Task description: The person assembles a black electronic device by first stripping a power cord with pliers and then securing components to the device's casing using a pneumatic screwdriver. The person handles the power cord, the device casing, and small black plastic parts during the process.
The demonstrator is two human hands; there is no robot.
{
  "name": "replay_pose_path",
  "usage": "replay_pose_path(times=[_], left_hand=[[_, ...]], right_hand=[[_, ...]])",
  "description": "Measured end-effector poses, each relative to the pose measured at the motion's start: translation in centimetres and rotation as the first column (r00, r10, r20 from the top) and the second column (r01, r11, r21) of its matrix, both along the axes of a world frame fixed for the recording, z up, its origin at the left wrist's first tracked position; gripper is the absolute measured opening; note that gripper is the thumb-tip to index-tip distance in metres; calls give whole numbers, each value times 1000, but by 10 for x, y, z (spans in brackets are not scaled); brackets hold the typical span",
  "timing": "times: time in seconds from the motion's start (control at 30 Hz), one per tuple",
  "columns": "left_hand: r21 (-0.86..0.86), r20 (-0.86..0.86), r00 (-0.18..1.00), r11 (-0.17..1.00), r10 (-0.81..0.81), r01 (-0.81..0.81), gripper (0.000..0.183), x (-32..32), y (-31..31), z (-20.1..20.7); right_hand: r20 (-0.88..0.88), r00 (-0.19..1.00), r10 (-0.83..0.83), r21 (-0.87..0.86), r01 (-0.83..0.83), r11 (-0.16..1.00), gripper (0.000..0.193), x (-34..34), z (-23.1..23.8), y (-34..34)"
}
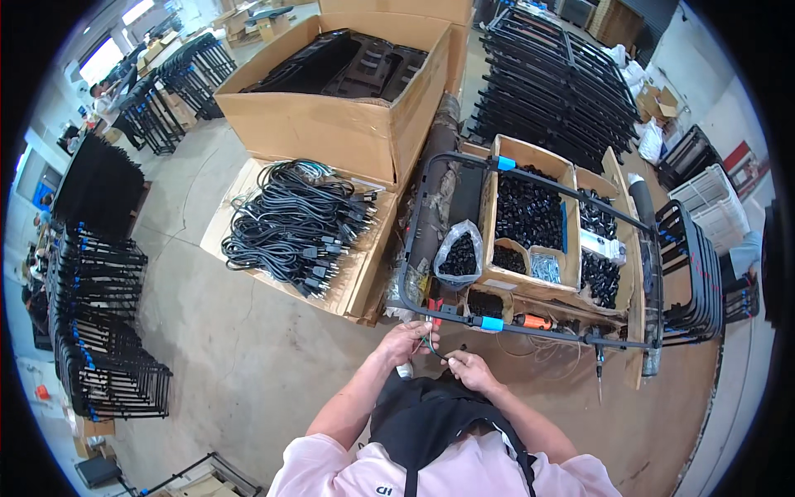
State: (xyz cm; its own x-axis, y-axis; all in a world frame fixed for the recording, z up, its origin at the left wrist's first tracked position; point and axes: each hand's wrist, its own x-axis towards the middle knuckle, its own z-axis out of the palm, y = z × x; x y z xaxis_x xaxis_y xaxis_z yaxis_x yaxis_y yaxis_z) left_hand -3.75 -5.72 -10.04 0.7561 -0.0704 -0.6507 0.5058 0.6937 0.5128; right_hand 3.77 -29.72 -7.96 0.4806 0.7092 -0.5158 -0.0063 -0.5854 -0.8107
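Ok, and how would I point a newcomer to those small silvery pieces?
Find the large black tube frame with blue sleeves on it. Within its outline, look into the open cardboard box, at its near right corner. The silvery pieces are heaped there; their bright shine sets them apart from the black parts lying beside and behind them.

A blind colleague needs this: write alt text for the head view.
A person's left hand and right hand hold a thin cable beside a black tubular frame with blue bands. Beyond are a cardboard box of small black parts and, leftward, piled black cords.
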Motion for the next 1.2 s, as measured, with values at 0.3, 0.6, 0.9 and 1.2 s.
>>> replay_pose_path(times=[0.3,0.6,0.9,1.2], left_hand=[[29,23,998,998,-52,51,27,4,8,-17],[141,33,999,990,-21,16,24,5,10,-13],[153,49,997,986,64,-71,22,6,-4,-11],[230,56,996,970,70,-81,31,8,-12,7]], right_hand=[[-106,990,-98,-30,96,995,34,-14,1,8],[-74,994,-85,-45,82,996,35,-15,11,17],[-91,987,-132,-11,132,991,33,-16,11,11],[-187,956,-225,46,238,970,33,-16,21,15]])
